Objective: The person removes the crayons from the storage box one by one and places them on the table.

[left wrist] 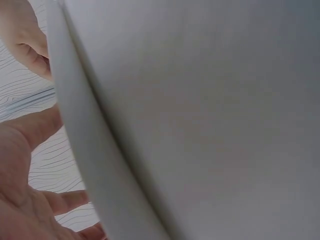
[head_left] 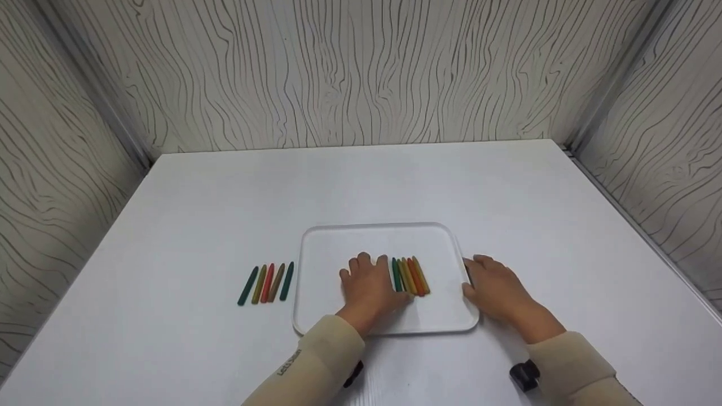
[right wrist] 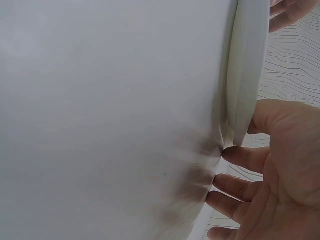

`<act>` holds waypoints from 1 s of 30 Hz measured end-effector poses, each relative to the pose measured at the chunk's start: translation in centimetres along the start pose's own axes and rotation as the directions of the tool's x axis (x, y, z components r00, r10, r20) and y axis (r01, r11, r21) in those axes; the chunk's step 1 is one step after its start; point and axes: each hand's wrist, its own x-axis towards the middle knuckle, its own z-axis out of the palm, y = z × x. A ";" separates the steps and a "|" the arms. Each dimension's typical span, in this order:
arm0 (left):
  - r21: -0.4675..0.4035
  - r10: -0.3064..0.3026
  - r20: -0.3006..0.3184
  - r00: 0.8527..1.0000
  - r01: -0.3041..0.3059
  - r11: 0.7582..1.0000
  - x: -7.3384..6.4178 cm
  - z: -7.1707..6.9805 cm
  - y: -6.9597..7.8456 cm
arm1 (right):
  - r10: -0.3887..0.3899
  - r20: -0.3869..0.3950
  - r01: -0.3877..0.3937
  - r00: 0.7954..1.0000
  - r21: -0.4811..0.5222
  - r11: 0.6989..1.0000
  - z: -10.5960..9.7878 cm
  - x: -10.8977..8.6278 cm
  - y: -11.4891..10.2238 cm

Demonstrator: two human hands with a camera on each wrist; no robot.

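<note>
A shallow white tray (head_left: 383, 226) lies flat. On its right half is a close row of green, yellowish and orange crayons (head_left: 416, 276). My left hand (head_left: 366, 287) is spread over the tray just left of this row, its thumb by the crayons' lower ends; what lies under the palm is hidden. In the left wrist view, the left fingers (left wrist: 67, 201) reach behind the tray's pale rim (left wrist: 100, 145). At the tray's right edge my right hand (head_left: 499, 287) rests, thumb against the rim. The right wrist view shows its fingers (right wrist: 245, 159) extended onto the white surface.
Left of the tray, a second row of green, yellowish, red and brown crayons (head_left: 269, 283) lies on the white table (head_left: 169, 237). Wood-grain patterned panels (head_left: 361, 73) stand at the back and both sides. A small black object (head_left: 524, 376) sits by the right sleeve.
</note>
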 end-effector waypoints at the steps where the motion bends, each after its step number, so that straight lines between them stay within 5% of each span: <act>1: 0.003 0.005 0.000 1.000 -0.005 1.000 0.0 0.0 0.0 | -0.001 0.000 0.001 1.000 0.000 1.000 0.0 0.0 0.0; 8: 0.032 0.049 -0.012 0.999 -0.048 0.998 0.1 -0.1 -0.2 | -0.016 0.000 0.016 1.000 -0.028 0.999 -0.1 -0.1 0.0; 30: -0.080 0.072 -0.001 0.997 -0.072 0.994 1.3 -1.1 -2.5 | -0.023 -0.010 0.023 1.000 -0.027 0.999 -0.1 0.0 0.0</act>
